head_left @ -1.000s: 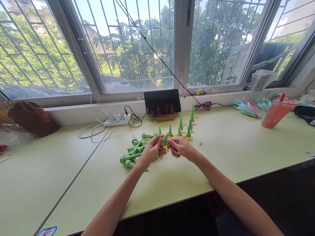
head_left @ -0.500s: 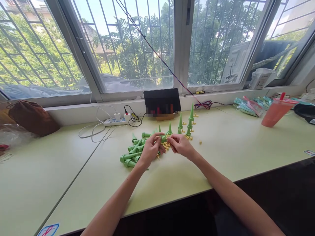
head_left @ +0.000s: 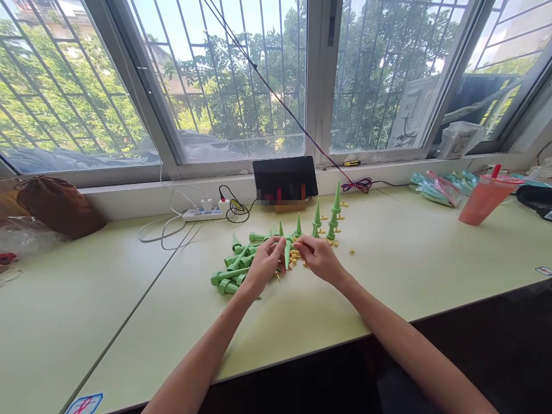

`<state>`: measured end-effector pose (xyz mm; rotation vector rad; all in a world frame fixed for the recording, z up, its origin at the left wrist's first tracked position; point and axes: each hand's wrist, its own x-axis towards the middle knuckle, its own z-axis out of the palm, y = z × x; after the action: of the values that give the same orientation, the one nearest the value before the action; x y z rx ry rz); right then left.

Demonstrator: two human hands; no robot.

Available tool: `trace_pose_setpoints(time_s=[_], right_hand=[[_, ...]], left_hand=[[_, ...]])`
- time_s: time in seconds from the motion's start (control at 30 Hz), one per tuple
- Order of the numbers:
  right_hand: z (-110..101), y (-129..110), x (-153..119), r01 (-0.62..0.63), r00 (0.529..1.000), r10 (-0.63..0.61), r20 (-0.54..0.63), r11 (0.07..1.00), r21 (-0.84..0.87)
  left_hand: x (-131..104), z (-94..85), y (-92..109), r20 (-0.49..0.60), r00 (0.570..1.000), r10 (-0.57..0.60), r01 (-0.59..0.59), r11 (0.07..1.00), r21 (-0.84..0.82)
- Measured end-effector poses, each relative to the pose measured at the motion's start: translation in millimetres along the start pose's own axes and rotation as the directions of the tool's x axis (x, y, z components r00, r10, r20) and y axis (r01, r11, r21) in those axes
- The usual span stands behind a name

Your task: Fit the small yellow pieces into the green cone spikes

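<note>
The left hand [head_left: 266, 257] pinches the green spike [head_left: 287, 253] from 9 o'clock – tip toward 6 – while the right hand [head_left: 319, 257], farther off, sits just beside at 3, its grip indiscernible.

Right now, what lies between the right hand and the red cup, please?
The head view shows a small yellow piece on the table, nearer the right hand.

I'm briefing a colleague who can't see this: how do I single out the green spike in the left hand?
On the pale table, find the black screen, then the green spikes in front of it. At their near side, the left hand holds one green spike, beside the right hand. Its tip points down, while its neighbours stand tip-up or lie in a pile.
</note>
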<state>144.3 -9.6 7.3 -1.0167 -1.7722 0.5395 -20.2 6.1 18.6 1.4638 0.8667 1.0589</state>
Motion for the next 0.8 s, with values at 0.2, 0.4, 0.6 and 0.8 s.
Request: trace_pose_setpoints(time_s=[0.2,0.4,0.6,0.8], right_hand=[[-0.7,1.1,-0.7,-0.018,1.000,0.018,0.007,1.000,-0.004],[0.0,3.3,-0.5,-0.025,1.000,0.025,0.000,0.999,-0.030],[0.3,4.6,0.0,-0.011,1.000,0.011,-0.005,0.998,-0.069],[1.4,5.5,0.2,-0.033,0.999,0.034,0.000,0.998,-0.049]], left_hand=[[-2.8,0.1,2.2,-0.004,0.999,0.047,-0.047,0.998,0.033],[-2.6,-0.9,-0.1,-0.008,0.997,0.079,-0.078,0.994,0.072],[-2.2,-1.3,-2.0,0.006,0.992,0.129,-0.128,0.982,0.137],[-4.5,1.7,-0.4,0.041,0.983,0.179,-0.184,0.969,0.164]])
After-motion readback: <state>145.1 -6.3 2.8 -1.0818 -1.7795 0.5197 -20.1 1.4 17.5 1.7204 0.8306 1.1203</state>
